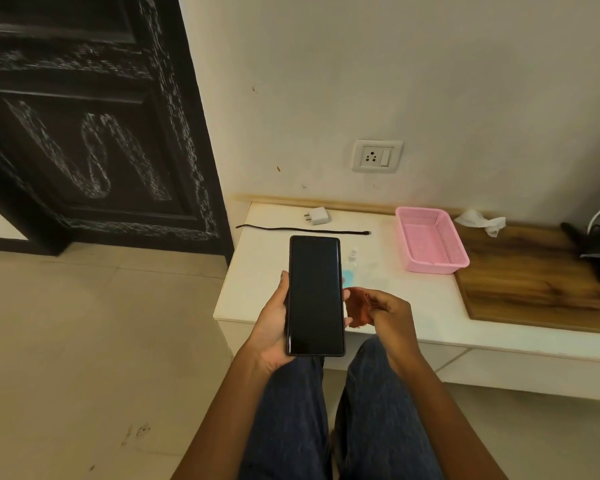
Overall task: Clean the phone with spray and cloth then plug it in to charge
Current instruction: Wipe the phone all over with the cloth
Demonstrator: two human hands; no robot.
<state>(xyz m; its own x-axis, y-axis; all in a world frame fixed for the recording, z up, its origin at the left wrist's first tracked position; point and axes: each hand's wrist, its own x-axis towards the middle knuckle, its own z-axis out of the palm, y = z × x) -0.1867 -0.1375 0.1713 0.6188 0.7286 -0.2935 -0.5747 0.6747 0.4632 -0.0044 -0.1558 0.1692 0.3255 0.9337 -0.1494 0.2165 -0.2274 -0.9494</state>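
Evidently, in the head view, the left hand (274, 327) cradles the phone (315, 296) screen-up, thumb and fingers curled round its edges, so the dark glass faces the person for wiping. Just beside it, the right hand (378, 310) is bunched round an orange cloth (355, 311), apparently ready to rub. On the white counter (257, 292) behind stand the spray bottle (352, 259), the cable (303, 230) and the charger (316, 215), laid under the wall socket (377, 156), presumably for charging later.
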